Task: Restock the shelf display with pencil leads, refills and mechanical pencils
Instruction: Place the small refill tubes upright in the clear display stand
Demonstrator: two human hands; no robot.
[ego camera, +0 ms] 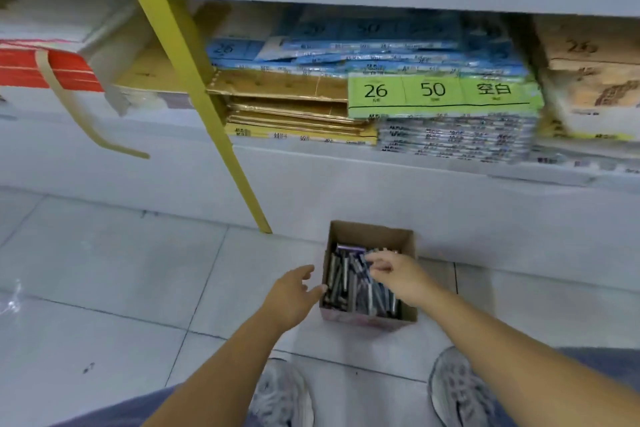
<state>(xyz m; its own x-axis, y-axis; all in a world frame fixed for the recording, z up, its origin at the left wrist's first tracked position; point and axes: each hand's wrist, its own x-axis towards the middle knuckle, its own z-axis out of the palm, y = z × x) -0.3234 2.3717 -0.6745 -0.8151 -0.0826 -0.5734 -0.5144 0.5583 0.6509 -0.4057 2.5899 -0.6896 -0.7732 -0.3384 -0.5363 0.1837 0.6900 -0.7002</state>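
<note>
A small open cardboard box point(408, 246) stands on the tiled floor in front of the bottom shelf. It is filled with several slim grey and blue pencil-lead packs point(349, 282) lying on end. My right hand point(394, 274) reaches into the box from the right, its fingers pinched around the top of one or two packs. My left hand point(294, 295) hovers at the box's left wall, fingers apart, thumb tip touching the rim, holding nothing.
A yellow ladder leg point(221, 135) slants down to the floor left of the box. The low shelf point(415, 163) holds stacks of paper packs: blue, a green one marked 26 and 50 point(440, 94), gold sheets, red ones at left. My two shoes point(284, 395) stand below.
</note>
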